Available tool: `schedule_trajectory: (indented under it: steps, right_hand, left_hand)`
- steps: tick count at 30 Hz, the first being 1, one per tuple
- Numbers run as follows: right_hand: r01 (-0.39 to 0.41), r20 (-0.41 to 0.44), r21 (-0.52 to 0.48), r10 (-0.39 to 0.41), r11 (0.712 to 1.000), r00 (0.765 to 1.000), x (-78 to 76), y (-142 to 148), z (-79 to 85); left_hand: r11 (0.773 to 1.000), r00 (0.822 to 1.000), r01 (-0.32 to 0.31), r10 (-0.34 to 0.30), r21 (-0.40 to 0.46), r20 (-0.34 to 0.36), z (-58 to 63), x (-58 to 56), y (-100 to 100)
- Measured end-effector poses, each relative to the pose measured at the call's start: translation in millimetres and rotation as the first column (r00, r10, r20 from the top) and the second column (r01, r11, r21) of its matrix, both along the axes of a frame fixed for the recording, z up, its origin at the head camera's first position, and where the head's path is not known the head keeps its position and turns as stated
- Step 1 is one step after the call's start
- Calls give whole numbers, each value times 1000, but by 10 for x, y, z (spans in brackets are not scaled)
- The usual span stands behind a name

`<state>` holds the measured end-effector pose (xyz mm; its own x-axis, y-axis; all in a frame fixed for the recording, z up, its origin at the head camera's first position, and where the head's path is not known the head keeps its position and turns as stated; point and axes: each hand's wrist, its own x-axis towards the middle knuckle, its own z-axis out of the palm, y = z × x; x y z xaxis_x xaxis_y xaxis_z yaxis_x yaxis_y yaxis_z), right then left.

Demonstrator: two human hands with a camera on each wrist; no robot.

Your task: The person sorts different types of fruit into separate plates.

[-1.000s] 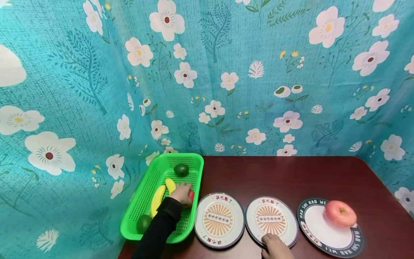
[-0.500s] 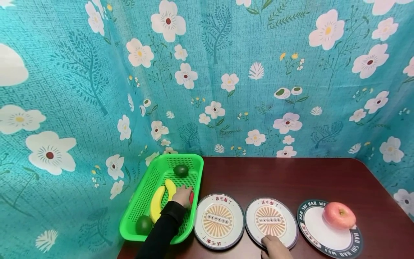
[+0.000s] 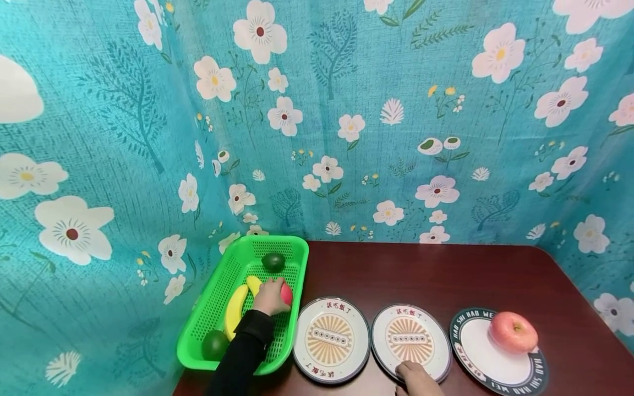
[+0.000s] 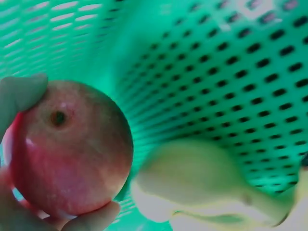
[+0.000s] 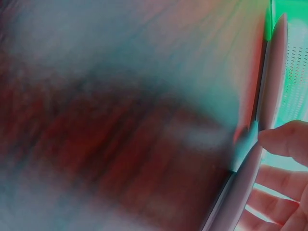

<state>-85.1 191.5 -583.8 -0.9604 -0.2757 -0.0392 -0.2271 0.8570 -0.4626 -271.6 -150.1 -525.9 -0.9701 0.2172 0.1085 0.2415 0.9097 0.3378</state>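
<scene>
My left hand [image 3: 269, 297] is down inside a green plastic basket [image 3: 303, 258] and grips a red apple [image 3: 286, 293]. In the left wrist view, thumb and fingers curl round the apple [image 4: 72, 154], its stem dimple showing. Beside that hand lie two yellow bananas [image 3: 235, 308], partly covered by the hand and sleeve. A dark green avocado [image 3: 273, 262] sits at the basket's far end, and a round green fruit [image 3: 214, 345] at its near end. My right hand [image 3: 418, 379] rests at the front rim of the middle plate [image 3: 436, 335], fingers loosely bent, holding nothing visible.
Left of the middle plate is a matching patterned plate [image 3: 356, 352], close to the basket. A dark-rimmed plate [image 3: 475, 341] at the right bears a large pinkish-red apple [image 3: 513, 333]. A teal floral curtain [image 3: 346, 165] hangs behind the dark red-brown table [image 3: 396, 269].
My left hand has taken hold of the red apple in the basket and shifted it slightly up and left. The right hand stays by the middle plate. The head view has shifted a little.
</scene>
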Motion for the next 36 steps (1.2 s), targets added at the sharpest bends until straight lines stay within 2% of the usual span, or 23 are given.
schedule_trajectory:
  steps: [3, 6, 10, 14, 17, 19, 24, 26, 30, 36]
  right_hand:
    - [1, -4, -3, -1, 1000, 1000, 0, -29, -3]
    - [-4, -52, 14, 5, 1000, 999, 12, -28, -9]
    - [18, -83, 18, -17, 1000, 996, 34, -3, -10]
    - [32, -74, 19, -31, 999, 997, 41, -18, -8]
    - [49, -83, 23, -47, 999, 995, 50, -45, -9]
    - [71, -87, 25, -68, 997, 994, 55, -60, -11]
    - [106, -87, 23, -104, 994, 991, 66, -84, -10]
    - [118, -77, 23, -116, 993, 990, 65, -94, -1]
    - [139, -55, 28, -137, 990, 989, 64, -109, 11]
    - [166, -45, 16, -165, 986, 985, 66, -123, 57]
  left_hand:
    - [997, 994, -31, 38, 70, -100, 196, 63, 32]
    - [983, 979, -45, 79, 180, -188, 448, 195, 170]
    - [967, 955, 32, 46, 253, -294, 712, 468, 449]
    - [960, 916, 147, -41, 240, -400, 783, 817, 659]
    - [956, 892, 209, -99, 208, -441, 718, 1043, 779]
    - [957, 879, 232, -130, 172, -459, 630, 1159, 844]
    - [957, 825, 275, -185, 93, -534, 287, 1363, 919]
    - [954, 810, 288, -193, 89, -553, 162, 1423, 926]
    - [947, 805, 304, -197, 104, -560, 24, 1504, 937]
    - [943, 801, 311, -194, 117, -566, -18, 1553, 960]
